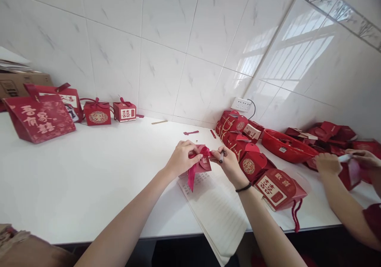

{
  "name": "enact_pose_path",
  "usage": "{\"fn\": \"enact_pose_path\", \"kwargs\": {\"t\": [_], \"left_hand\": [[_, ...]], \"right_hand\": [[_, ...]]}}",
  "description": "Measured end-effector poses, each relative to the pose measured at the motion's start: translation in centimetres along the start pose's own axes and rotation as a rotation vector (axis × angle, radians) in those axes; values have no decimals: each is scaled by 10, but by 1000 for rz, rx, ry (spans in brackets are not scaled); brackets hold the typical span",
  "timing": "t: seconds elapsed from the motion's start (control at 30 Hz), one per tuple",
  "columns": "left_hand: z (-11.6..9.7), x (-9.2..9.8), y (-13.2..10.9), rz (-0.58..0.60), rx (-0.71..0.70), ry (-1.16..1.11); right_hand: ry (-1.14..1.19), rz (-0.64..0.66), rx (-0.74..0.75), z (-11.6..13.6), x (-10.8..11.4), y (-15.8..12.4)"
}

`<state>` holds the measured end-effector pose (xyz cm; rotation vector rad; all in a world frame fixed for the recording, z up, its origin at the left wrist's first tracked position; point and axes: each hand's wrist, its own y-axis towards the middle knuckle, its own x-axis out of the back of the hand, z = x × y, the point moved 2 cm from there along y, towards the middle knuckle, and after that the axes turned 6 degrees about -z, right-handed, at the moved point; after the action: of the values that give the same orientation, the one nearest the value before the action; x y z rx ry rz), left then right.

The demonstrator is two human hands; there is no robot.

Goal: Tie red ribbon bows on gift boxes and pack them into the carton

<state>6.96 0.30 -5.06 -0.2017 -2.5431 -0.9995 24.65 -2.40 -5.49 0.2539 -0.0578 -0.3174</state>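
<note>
Between my hands a small red gift box [204, 164] sits over an open notebook [218, 205] with handwriting on its page. A dark pink ribbon [192, 176] is bunched at the top of the box, and one tail hangs down its front. My left hand [185, 156] pinches the ribbon from the left, fingers closed. From the right, my right hand [226, 162] pinches the ribbon too, with a dark pen [221, 156] also tucked in its fingers. A black band circles my right wrist.
Red gift boxes [253, 166] line up to my right beside a red basin [287, 146]. Another person's hands [329, 164] work at far right. More boxes [97, 113] and a red bag [41, 118] stand at left. Ribbon scraps [191, 132] lie near the wall.
</note>
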Motion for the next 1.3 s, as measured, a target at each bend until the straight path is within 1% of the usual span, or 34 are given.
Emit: {"fn": "enact_pose_path", "kwargs": {"t": [0.13, 0.23, 0.37, 0.57, 0.7, 0.83, 0.93, 1.0, 1.07, 1.13, 1.2, 1.3], "left_hand": [[3, 2, 0, -27, 19, 24], [3, 2, 0, -30, 13, 22], [0, 2, -1, -47, 28, 23], [-3, 1, -1, -47, 38, 33], [-4, 1, 0, -38, 55, 34], [-3, 1, 1, -34, 64, 42], [-3, 1, 2, -29, 62, 34], [-2, 1, 2, -26, 55, 24], [-1, 2, 1, -24, 56, 15], [0, 2, 1, -22, 65, 4], [0, 2, 1, -19, 67, -11], [0, 1, 1, -14, 52, -18]], "right_hand": [[130, -44, -44, -13, 0, -26], [138, -69, -50, -17, 0, -40], [102, -110, -5, -14, 0, -52], [18, -107, 76, -14, -1, -62], [33, -92, 143, -18, -1, -64], [33, -83, 171, -21, 0, -66], [-1, -55, 198, -20, 0, -67], [-30, -6, 217, -18, 4, -66], [-90, 56, 220, -17, 12, -63], [-228, 68, 244, -19, 28, -57], [-466, 42, 317, -23, 48, -48], [-868, 49, 411, -26, 72, -35]]}}
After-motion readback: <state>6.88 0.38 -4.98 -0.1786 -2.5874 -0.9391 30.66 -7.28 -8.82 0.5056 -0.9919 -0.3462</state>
